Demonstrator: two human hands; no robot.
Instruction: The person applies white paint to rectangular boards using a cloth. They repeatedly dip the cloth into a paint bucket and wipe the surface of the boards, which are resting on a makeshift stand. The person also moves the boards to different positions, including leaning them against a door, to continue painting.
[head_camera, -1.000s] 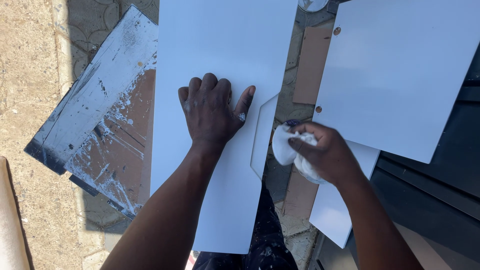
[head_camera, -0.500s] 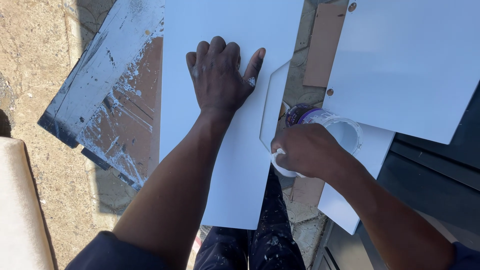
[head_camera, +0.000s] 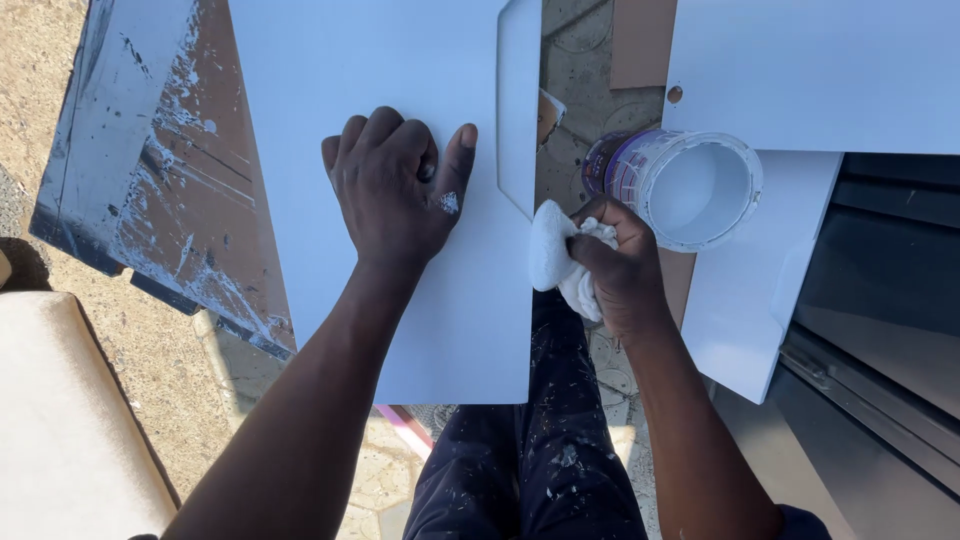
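View from a head camera, looking straight down at two bare hands & forearms over painted boards outdoors.

The left hand (head_camera: 395, 195) lay palm-down on a large white panel (head_camera: 400, 90), fingers curled under a bit, thumb stretched out to the right, pressing the panel flat. A smear of white paint showed on the back of that hand near the thumb. The panel filled the centre-left of the view, running from the top edge down to about knee level; its right edge had a long shallow cut-out notch just right of the thumb.

The right hand (head_camera: 615, 265) was closed tight around a bunched white rag (head_camera: 555, 262), the rag sticking out to the left of the fist & touching the panel's right edge, just below the notch. The two hands were near each other, w/ the panel edge between them.

Just above & right of the right hand sat an open tub of white paint (head_camera: 690, 185), tilted toward the camera, nearly touching the knuckles. Behind it, a second white panel (head_camera: 820, 70) covered the top right, & a third, smaller white board (head_camera: 755, 290) lay below the tub.

Left of the main panel was a brown, paint-spattered board (head_camera: 170, 190) on sandy ground. Paint-flecked dark trousers (head_camera: 540, 460) showed at bottom centre, under the panel. A pale cushion-like shape (head_camera: 60, 420) sat bottom left; dark metal (head_camera: 880, 350) at right.
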